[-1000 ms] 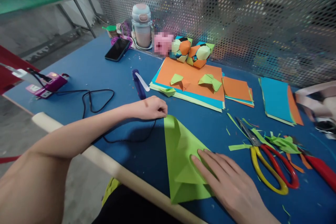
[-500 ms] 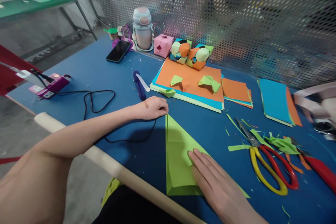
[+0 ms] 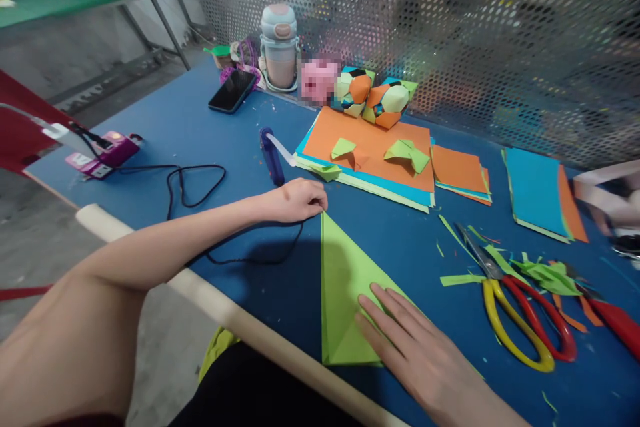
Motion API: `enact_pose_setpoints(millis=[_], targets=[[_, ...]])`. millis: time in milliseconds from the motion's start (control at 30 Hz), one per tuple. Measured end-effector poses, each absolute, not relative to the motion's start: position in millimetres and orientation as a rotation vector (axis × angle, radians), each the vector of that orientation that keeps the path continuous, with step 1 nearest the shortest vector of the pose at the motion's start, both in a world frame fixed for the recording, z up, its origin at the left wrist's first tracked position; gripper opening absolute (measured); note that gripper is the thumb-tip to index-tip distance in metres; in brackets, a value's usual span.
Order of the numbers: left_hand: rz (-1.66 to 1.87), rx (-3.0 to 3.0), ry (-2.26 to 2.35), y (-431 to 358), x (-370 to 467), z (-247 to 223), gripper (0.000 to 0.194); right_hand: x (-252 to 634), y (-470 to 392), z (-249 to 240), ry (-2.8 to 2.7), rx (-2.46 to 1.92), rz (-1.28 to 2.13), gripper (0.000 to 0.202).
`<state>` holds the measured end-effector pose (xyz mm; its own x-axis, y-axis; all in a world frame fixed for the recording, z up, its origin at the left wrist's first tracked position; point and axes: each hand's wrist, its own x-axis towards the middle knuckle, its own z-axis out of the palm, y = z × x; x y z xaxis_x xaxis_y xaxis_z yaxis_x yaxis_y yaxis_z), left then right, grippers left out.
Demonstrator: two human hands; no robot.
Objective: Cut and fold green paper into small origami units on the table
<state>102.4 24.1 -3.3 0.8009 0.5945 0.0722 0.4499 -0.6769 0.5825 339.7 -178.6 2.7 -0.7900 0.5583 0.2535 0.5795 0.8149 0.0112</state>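
A lime green sheet of paper (image 3: 345,293), folded into a triangle, lies on the blue table in front of me. My left hand (image 3: 303,200) is closed at its top corner, the fingertips pinching that point. Flat across the sheet's lower right part rests my right hand (image 3: 407,333), fingers stretched out and covering the slanted edge there. Right of the sheet are scissors (image 3: 493,270) with one yellow and one red handle, among green paper strips (image 3: 550,277). Behind my left hand stands a dark blue tool (image 3: 273,157) with a whitish strip at its top.
Stacked orange, blue and green paper (image 3: 367,137) bears small folded pieces. Folded paper balls (image 3: 390,103), a bottle (image 3: 280,47) and a phone (image 3: 233,91) line the back near a perforated metal screen. A black cable (image 3: 195,203) and a pale roll (image 3: 220,303) lie left and in front.
The green paper's lower flap has come into line with the sheet's bottom edge, making a neater triangle. My right hand's fingers have spread a little. The left hand keeps its pinch.
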Motion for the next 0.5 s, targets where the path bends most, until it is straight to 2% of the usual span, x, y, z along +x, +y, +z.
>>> enact_pose_setpoints(millis=[500], targets=[[0.376,2.382,0.686,26.3,99.9,-4.2,0.021,337.2,-177.2,3.6,-2.806,-0.848,-0.176,0.037]])
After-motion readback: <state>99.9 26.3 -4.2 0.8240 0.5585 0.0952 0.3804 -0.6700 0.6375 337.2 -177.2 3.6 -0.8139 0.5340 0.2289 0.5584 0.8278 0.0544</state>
